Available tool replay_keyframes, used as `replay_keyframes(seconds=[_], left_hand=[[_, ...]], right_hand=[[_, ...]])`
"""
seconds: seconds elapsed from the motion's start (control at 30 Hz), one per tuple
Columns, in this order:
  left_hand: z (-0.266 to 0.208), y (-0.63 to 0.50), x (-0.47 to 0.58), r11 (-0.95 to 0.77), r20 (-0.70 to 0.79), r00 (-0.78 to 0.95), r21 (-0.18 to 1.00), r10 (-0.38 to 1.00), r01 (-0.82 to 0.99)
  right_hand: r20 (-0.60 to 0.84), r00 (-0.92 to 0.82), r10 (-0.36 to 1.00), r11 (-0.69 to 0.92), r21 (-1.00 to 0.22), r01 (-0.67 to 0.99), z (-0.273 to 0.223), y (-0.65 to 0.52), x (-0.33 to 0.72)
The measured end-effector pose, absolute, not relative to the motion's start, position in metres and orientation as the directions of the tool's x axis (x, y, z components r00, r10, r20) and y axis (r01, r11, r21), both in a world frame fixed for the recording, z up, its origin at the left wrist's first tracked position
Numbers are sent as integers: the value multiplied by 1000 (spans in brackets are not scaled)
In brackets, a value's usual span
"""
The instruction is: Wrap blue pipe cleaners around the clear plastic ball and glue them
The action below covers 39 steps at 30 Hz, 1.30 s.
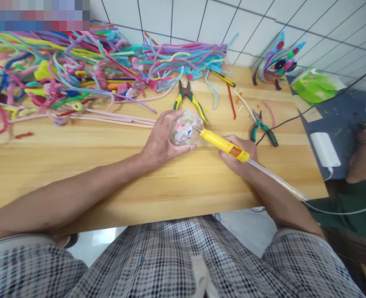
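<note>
Yellow glue gun, right of centre, wrapped in the right hand's grip; left hand cupping a clear ball, mid-frame. Best practice: ball braced, nozzle slanted close, fingertips kept well aside.

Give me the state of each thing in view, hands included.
Left hand, closed around the clear ball
Clear ball, held
Right hand, gripping the yellow glue gun
Yellow glue gun, nozzle at ball
Yellow-and-green pliers, jaws apart
Teal-handled pliers, jaws apart
Pipe cleaners, heaped, tangled
White box, cable plugged in
</note>
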<state>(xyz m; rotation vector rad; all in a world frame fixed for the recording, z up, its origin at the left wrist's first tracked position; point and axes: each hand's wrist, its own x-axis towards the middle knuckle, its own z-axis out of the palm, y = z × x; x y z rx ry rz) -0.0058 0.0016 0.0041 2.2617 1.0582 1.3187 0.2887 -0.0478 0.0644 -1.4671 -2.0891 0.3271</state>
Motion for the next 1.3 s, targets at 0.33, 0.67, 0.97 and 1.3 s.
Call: replay_keyframes(seconds=[0.33, 0.67, 0.97, 1.3], left_hand=[[7, 1, -7, -688, 607, 331, 585, 722, 429], [5, 2, -7, -688, 610, 329, 576, 721, 441], [3, 2, -6, -675, 608, 303, 601, 734, 428], [6, 0, -6, -660, 588, 311, 599, 747, 454]], right_hand=[[376, -328, 867, 483, -470, 739, 62, -44, 292], [342, -330, 880, 465, -478, 745, 63, -41, 293], [383, -309, 871, 475, -490, 731, 63, -44, 292], [344, -228, 911, 379, -476, 793, 58, -42, 293]])
